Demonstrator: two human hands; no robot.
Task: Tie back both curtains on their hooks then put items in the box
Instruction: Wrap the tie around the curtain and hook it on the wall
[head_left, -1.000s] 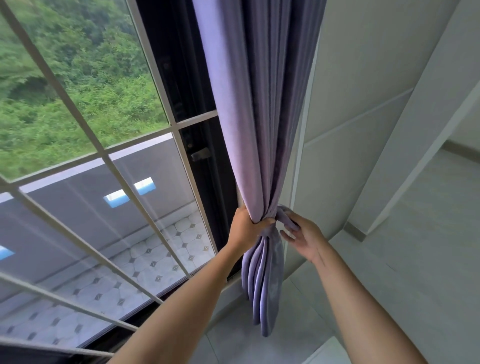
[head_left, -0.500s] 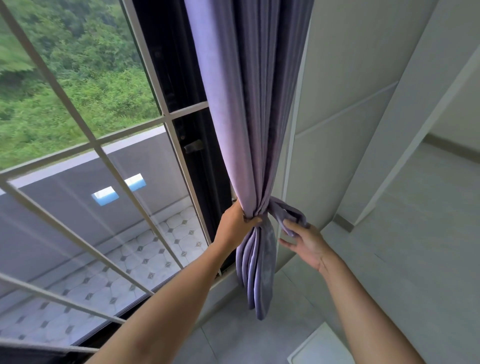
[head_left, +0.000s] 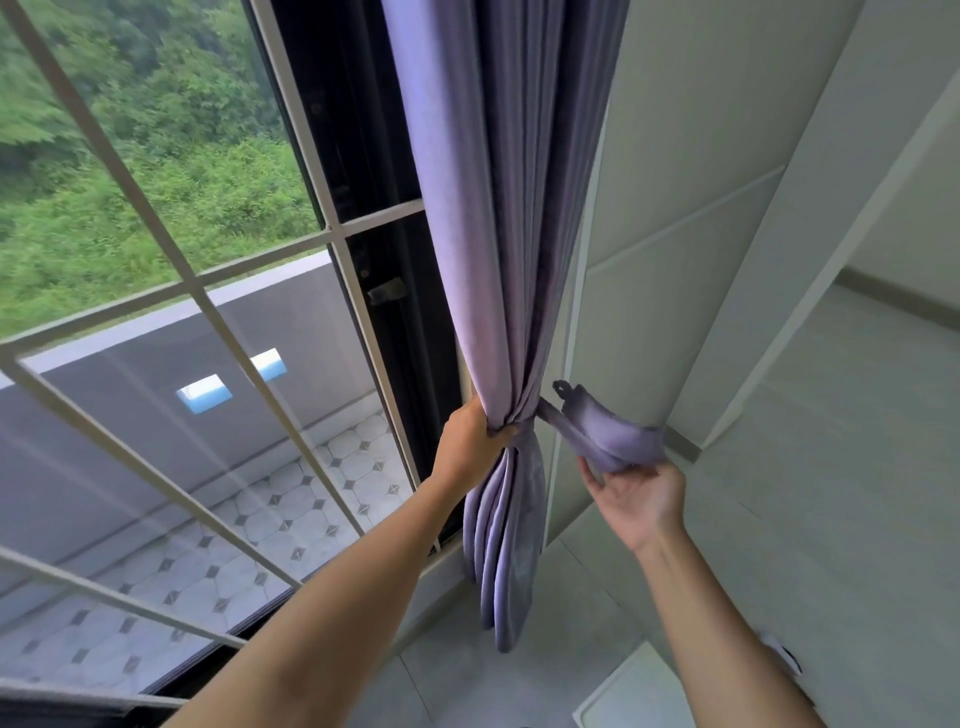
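Purple curtain (head_left: 498, 249) hangs bunched beside the window (head_left: 171, 322), gathered at its waist. At nine o'clock of that pinch point the left hand (head_left: 470, 441) grips the folds, fingers curled round the cloth. A matching tieback (head_left: 602, 431) runs from the gather out toward three o'clock, a small dark loop showing at its upper edge. The right hand (head_left: 636, 496) sits under the strap's far end, palm up, thumb and fingertips pinching the fabric. At five o'clock, low on the floor, a pale box corner (head_left: 618, 696) shows.
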